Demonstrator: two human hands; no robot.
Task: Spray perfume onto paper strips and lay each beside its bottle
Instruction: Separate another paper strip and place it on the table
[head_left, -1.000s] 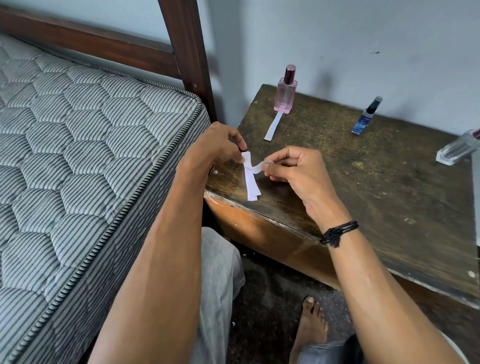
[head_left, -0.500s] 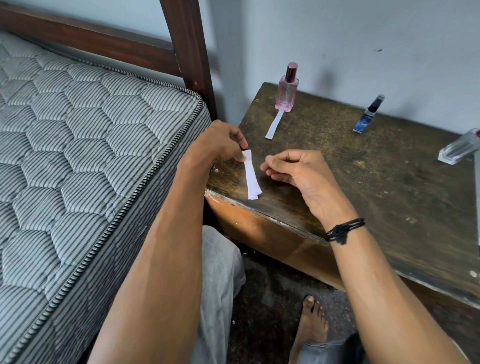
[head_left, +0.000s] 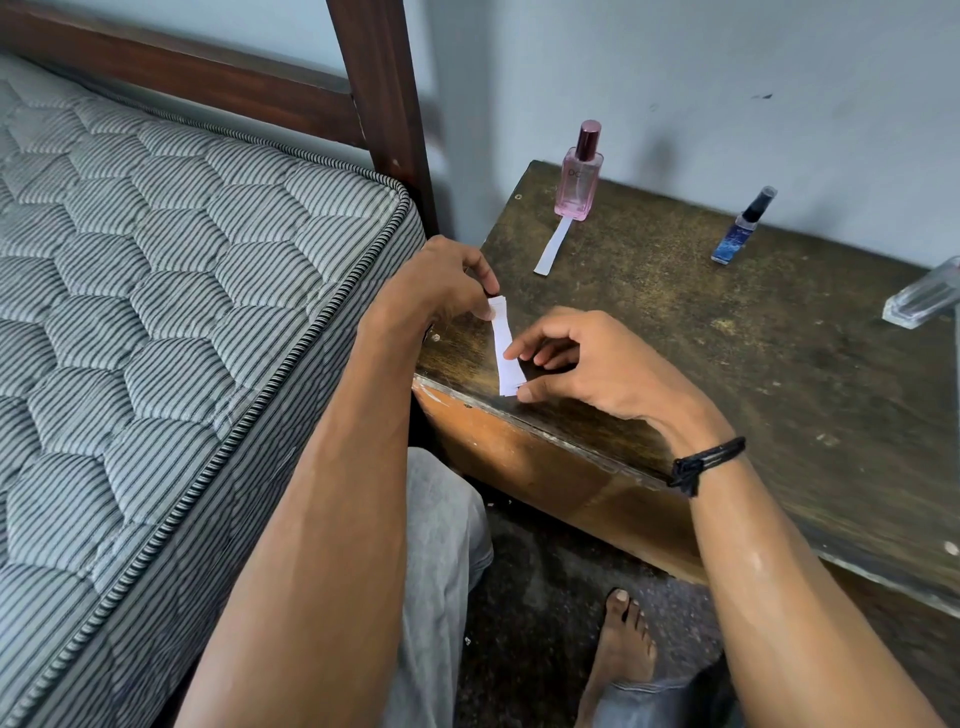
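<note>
A striped quilted mattress (head_left: 156, 312) lies left of a worn wooden table (head_left: 727, 374). At the table's near left corner, the left hand (head_left: 441, 283) pinches the top end of a stack of paper strips (head_left: 503, 343), which hangs down to the surface. The right hand (head_left: 587, 364), fingers curled, touches the stack with thumb tip at its lower end and index tip at its middle; whether it grasps a strip I cannot tell. A pink perfume bottle (head_left: 577, 176) stands at the far left corner, a single paper strip (head_left: 553, 247) lying flat against its base. A small blue bottle (head_left: 740, 228) stands near the far edge. A clear bottle (head_left: 924, 299) lies at the right edge.
</note>
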